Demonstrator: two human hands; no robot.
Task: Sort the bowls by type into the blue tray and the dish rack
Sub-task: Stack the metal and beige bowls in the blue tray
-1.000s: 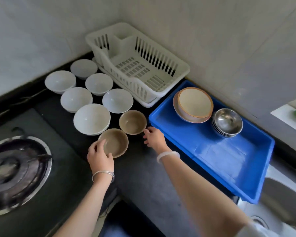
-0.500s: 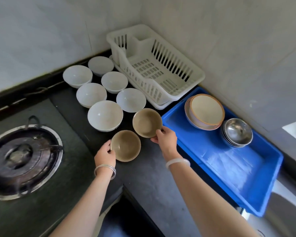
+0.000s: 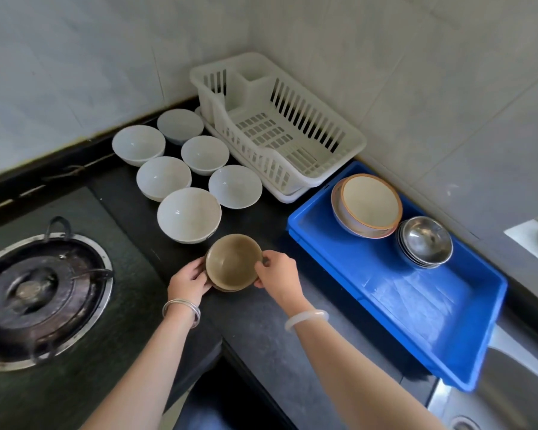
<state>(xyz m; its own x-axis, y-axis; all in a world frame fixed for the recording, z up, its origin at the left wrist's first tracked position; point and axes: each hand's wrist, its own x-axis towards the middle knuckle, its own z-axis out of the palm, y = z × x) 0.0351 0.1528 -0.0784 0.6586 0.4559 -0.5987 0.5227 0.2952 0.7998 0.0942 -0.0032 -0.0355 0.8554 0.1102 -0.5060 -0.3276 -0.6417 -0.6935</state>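
A: Tray count. We see the blue tray (image 3: 416, 308) at right on the desk (image 3: 261, 330), holding two stacks at its far end: rimmed bowls (image 3: 368, 203) and steel bowls (image 3: 424, 242) just beside them. The near half is bare.

B: Rack (image 3: 280, 125) in the corner: nothing in it that we can see.

A: So the rack's share is not started. Six white bowls (image 3: 188, 214) sit in a cluster on the desk, between the burner (image 3: 41, 290) and the rack, none touched.

B: And the hands?

A: Both on the brown bowls (image 3: 232, 262), at the desk's front edge, below the nearest white one. A second rim shows under the top bowl, so we judge two are nested. Left hand (image 3: 188, 282) cups the left side, fingers curled round the wall. Right hand (image 3: 278, 276) pinches the right rim, thumb and fingertips closed on it.

B: Lifted or resting?

A: We cannot tell; the base is hidden.

B: Progress, then?

A: Roughly a third, by our reading. Two types are in the tray, the brown pair is in hand and likely goes there too, into the free space. The whites probably belong in the rack, all six left to move.

B: Risk?

A: Nested bowls may slip apart if the grip holds only the top one.
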